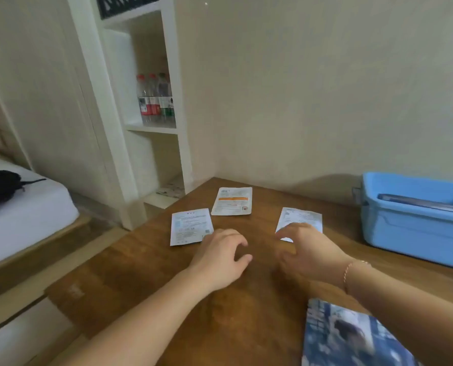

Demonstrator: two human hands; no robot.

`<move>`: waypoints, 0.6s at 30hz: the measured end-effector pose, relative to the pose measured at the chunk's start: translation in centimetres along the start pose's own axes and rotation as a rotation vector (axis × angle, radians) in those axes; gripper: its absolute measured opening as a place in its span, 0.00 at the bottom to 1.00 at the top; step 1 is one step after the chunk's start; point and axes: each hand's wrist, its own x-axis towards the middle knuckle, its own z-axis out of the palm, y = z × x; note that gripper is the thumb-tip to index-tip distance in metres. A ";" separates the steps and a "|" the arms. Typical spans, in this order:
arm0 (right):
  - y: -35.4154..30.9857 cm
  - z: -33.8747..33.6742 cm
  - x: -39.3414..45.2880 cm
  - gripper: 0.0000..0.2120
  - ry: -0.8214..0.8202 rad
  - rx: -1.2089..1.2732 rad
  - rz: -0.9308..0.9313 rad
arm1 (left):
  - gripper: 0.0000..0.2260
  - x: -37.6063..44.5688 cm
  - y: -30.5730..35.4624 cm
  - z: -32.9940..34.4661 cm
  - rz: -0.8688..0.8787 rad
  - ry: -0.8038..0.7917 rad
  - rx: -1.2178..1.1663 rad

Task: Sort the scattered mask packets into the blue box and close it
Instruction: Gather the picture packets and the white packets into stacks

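Centrally on the wooden surface point(146, 286): three mask packets, all flat. Orange-striped packet point(232, 201) farthest back, near the surface's far corner. Left packet point(189, 226) just in front of it and to the left, near the surface's left edge. Right packet point(300, 219) in front and to the right, between the orange-striped packet and the blue box point(410, 233). Blue box at the surface's right edge, against the wall, lid off, something dark and flat inside. Left hand point(220, 256) above the surface beside the left packet's near corner, fingers loosely curled, gripping nothing. Right hand point(305, 249) over the right packet's near edge, fingers spread and bent, contact unclear. Blue printed booklet point(344, 336) at the surface's near edge. Bottles point(155, 97) on a white shelf point(151, 128) beyond the surface's left side.
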 end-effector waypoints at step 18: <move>0.9 6.5 14.9 0.26 -0.174 -0.199 -0.201 | 0.28 10.3 -9.9 1.9 -0.046 -0.167 0.159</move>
